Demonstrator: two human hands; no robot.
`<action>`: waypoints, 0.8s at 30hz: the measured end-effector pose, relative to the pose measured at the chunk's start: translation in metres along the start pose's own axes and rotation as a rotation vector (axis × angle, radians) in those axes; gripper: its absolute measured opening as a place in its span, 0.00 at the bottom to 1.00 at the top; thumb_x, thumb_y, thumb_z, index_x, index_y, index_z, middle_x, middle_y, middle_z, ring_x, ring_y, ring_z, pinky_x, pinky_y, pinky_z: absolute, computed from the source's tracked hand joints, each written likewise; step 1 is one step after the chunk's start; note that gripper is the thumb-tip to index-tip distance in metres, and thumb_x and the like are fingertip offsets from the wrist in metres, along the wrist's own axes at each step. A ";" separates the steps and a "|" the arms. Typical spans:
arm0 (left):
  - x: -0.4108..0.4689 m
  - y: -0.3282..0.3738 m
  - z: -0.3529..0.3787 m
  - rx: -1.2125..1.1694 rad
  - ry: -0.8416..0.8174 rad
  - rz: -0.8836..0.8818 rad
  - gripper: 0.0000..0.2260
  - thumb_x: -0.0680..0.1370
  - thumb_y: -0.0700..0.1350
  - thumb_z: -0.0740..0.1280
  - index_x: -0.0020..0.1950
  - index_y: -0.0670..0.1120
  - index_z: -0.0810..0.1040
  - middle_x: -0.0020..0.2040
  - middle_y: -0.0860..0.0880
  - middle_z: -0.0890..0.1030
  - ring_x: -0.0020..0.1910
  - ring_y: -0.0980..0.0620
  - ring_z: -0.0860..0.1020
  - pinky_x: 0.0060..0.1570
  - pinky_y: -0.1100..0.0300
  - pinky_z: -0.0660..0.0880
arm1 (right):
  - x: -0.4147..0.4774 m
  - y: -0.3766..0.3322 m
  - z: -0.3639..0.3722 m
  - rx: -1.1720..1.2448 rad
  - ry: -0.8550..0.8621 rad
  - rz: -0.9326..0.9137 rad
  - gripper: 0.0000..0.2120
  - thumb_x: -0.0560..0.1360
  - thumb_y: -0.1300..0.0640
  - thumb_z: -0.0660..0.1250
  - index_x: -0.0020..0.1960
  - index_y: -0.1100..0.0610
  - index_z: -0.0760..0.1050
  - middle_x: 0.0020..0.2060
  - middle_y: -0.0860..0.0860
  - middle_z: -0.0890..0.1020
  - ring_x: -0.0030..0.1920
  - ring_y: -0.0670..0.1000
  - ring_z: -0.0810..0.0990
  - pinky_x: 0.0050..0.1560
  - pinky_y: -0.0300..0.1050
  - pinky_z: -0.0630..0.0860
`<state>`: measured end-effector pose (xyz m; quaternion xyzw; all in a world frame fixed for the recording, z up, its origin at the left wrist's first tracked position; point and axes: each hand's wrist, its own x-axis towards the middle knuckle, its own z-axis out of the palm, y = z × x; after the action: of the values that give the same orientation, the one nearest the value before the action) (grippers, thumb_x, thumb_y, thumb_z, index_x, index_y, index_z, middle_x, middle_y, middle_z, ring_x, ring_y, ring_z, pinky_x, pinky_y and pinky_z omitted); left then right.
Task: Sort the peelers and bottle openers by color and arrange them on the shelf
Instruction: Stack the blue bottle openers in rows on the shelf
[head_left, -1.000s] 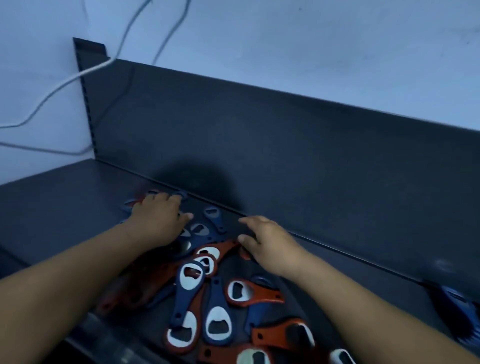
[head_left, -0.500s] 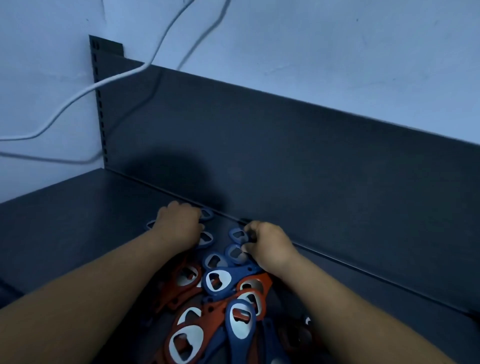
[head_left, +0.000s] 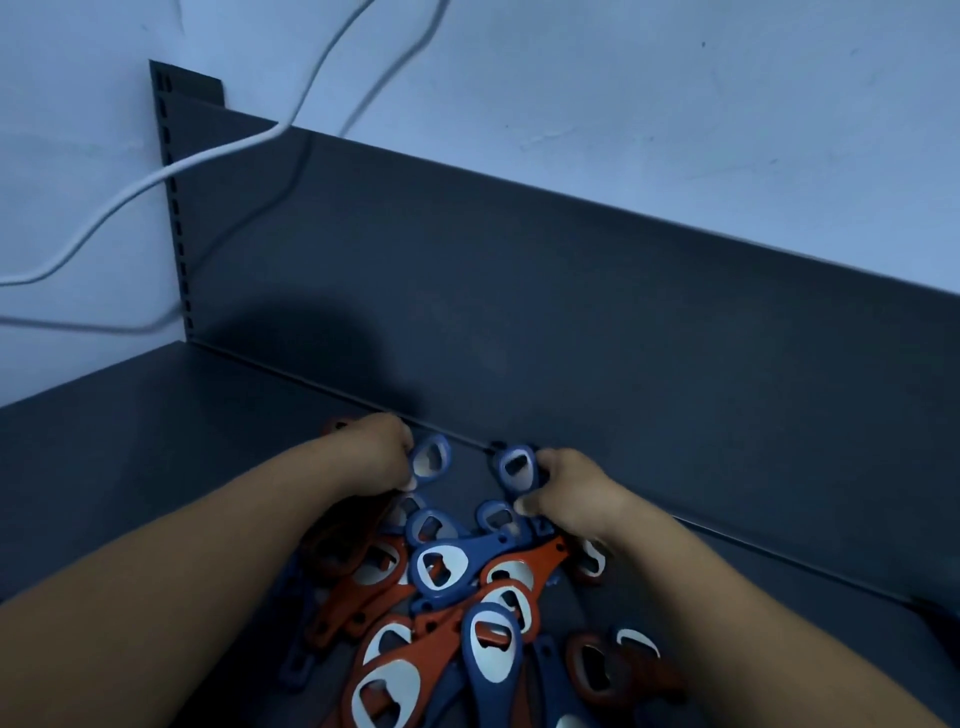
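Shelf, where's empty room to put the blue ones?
Bare shelf lies left of your left hand, out to the wall, and right of your right hand along the back panel. Between your arms the bottle openers are piled thick.

- A single view is supplied, taken from a wide-angle camera worn on the head.
- It is directed forward and down onto the shelf (head_left: 130, 441), with the back panel (head_left: 571, 312) and the wall (head_left: 623, 78) taken in above.
- Close range is kept: the left hand (head_left: 374, 457) and right hand (head_left: 571, 493) are framed just below centre, forearms entering from the lower edge.
- The frame is tilted, the back panel sloping down rightward.
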<state>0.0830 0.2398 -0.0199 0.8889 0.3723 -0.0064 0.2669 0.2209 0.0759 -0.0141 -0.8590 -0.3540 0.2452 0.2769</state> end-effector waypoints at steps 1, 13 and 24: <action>0.000 -0.001 0.001 -0.056 0.022 0.016 0.07 0.72 0.44 0.72 0.36 0.47 0.76 0.38 0.49 0.80 0.42 0.49 0.78 0.41 0.61 0.72 | 0.000 0.001 0.000 0.124 0.037 -0.016 0.10 0.73 0.66 0.69 0.50 0.55 0.76 0.45 0.50 0.82 0.43 0.47 0.79 0.39 0.37 0.76; -0.021 0.045 0.013 -0.629 0.117 0.203 0.05 0.75 0.37 0.69 0.43 0.44 0.74 0.32 0.47 0.77 0.30 0.52 0.76 0.30 0.61 0.74 | -0.016 -0.029 0.019 1.019 -0.240 0.002 0.12 0.77 0.67 0.56 0.56 0.56 0.73 0.46 0.57 0.81 0.44 0.55 0.82 0.45 0.50 0.79; -0.032 0.012 0.008 0.162 -0.220 0.138 0.23 0.71 0.59 0.71 0.64 0.57 0.73 0.64 0.48 0.66 0.69 0.46 0.62 0.67 0.50 0.66 | -0.025 -0.012 0.010 0.922 -0.052 0.107 0.09 0.82 0.62 0.54 0.57 0.54 0.70 0.48 0.55 0.78 0.43 0.54 0.81 0.35 0.47 0.80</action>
<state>0.0695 0.2077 -0.0138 0.9250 0.2768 -0.1155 0.2334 0.1936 0.0676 -0.0085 -0.6570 -0.1701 0.4125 0.6077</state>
